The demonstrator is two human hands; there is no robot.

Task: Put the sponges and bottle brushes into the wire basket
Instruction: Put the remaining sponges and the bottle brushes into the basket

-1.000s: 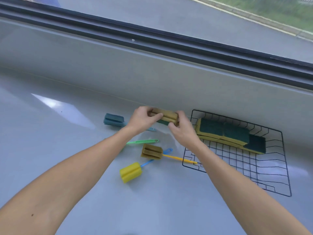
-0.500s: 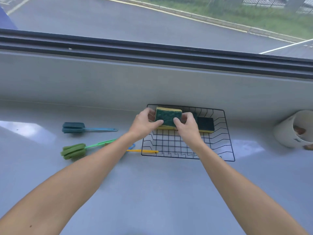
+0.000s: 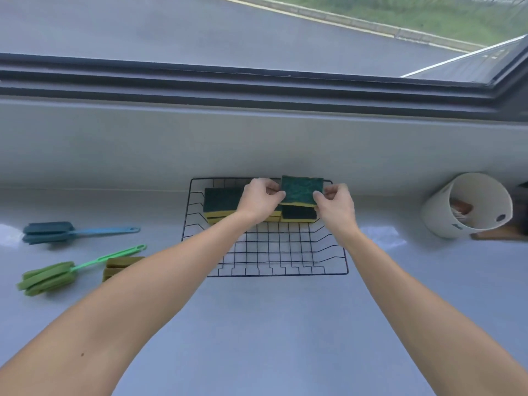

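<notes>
A black wire basket [image 3: 334, 270] stands on the grey counter against the wall. Both my left hand [image 3: 258, 198] and my right hand [image 3: 334, 204] pinch a green-and-yellow sponge [image 3: 301, 190], held over the basket's far right part above another sponge [image 3: 298, 214]. A further sponge [image 3: 221, 200] lies at the basket's far left. To the left on the counter lie a blue bottle brush [image 3: 57, 232], a green bottle brush [image 3: 54, 277] and a brown-yellow brush head [image 3: 117, 265], partly hidden by my left forearm.
A white container [image 3: 445, 212] lies tipped on its side at the right, on a wooden board [image 3: 498, 237]. A low wall and a window frame [image 3: 257, 84] run along the back of the counter.
Both hands have carried the sponge from the basket's far left towards its far right, over another sponge. The camera view has shifted slightly.
</notes>
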